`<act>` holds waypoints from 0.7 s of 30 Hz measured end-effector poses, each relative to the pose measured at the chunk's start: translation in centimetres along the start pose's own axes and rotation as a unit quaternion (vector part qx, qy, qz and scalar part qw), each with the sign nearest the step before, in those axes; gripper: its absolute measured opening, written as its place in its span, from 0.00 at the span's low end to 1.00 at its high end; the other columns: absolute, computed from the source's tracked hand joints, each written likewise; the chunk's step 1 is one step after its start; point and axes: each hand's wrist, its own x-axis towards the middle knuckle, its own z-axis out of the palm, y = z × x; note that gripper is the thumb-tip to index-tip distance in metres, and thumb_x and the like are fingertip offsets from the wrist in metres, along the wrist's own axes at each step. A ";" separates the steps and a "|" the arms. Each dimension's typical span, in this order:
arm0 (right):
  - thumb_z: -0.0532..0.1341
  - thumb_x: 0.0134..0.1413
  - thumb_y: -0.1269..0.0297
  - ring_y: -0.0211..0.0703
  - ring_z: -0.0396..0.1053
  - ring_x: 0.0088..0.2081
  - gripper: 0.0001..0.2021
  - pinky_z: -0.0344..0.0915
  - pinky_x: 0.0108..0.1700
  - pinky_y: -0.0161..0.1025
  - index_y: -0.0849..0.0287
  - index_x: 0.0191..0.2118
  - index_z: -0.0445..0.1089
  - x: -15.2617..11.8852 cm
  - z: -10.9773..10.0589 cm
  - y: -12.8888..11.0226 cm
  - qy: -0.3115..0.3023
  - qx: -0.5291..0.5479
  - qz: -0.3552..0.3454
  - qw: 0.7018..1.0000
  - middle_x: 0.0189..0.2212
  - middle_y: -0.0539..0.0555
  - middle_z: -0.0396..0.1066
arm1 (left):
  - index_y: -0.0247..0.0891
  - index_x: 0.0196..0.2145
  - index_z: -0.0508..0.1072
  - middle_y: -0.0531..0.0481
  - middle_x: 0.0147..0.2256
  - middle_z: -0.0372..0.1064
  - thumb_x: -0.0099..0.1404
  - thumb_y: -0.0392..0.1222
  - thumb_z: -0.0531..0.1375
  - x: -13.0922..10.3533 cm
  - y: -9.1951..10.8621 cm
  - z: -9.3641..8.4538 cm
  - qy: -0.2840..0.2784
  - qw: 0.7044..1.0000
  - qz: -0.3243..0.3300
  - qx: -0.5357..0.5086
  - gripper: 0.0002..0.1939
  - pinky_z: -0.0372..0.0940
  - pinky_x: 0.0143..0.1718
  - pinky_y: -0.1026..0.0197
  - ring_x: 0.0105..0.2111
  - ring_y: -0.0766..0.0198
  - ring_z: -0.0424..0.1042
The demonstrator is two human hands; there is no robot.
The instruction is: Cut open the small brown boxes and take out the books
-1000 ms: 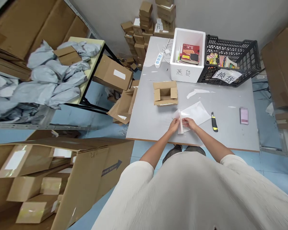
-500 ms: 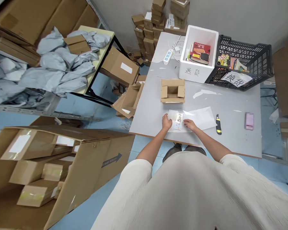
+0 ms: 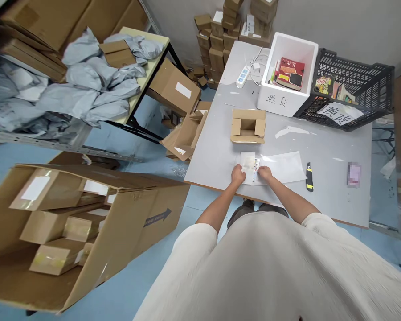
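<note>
A translucent white wrapping sheet lies flat near the table's front edge. Its left part is folded over a thin printed booklet, of which only a narrow strip shows. My left hand is closed on the folded left edge of the sheet. At the booklet's right side, my right hand has its fingers pressed together on the edge. Just beyond the hands stands a small open cardboard box. To the right of the sheet lies a yellow and black box cutter.
A white foam bin with books and a black plastic crate stand at the table's back right. A power strip lies beside them. A blurred pink item is at right. A large carton of boxes stands at left.
The left flap of the sheet has come further over the booklet, covering more of its print. Both hands stay close beside it. The whole view has shifted slightly.
</note>
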 end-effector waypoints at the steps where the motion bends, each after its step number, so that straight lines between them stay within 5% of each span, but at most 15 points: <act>1: 0.63 0.45 0.67 0.52 0.79 0.45 0.16 0.74 0.48 0.42 0.58 0.43 0.78 0.0 0.1 -0.1 0.003 0.001 0.003 1.000 0.44 0.60 0.82 | 0.40 0.54 0.70 0.37 0.56 0.73 0.66 0.33 0.64 0.2 0.0 0.0 -0.002 1.000 0.002 -0.003 0.19 0.67 0.59 0.50 0.57 0.47 0.74; 7: 0.67 0.46 0.66 0.49 0.78 0.40 0.06 0.73 0.45 0.41 0.55 0.34 0.75 -0.1 0.2 0.0 0.001 0.013 0.001 1.000 0.37 0.56 0.81 | 0.41 0.45 0.76 0.41 0.47 0.79 0.67 0.32 0.63 0.6 -0.2 -0.4 0.019 1.000 0.002 -0.025 0.10 0.70 0.55 0.54 0.51 0.50 0.77; 12: 0.68 0.50 0.63 0.46 0.76 0.38 0.08 0.73 0.44 0.40 0.53 0.37 0.71 0.3 -0.8 0.2 0.005 0.033 -0.026 0.999 0.35 0.52 0.79 | 0.43 0.44 0.78 0.43 0.43 0.79 0.68 0.31 0.60 0.5 0.2 -1.1 0.021 0.999 0.030 -0.020 0.11 0.71 0.52 0.54 0.47 0.52 0.77; 21: 0.64 0.55 0.63 0.46 0.74 0.39 0.09 0.70 0.41 0.39 0.54 0.42 0.69 2.6 -8.7 1.3 0.111 0.031 -0.011 0.993 0.37 0.53 0.77 | 0.38 0.52 0.77 0.33 0.54 0.73 0.70 0.29 0.55 0.9 0.3 -7.6 0.154 0.978 0.062 0.122 0.17 0.64 0.62 0.44 0.56 0.42 0.73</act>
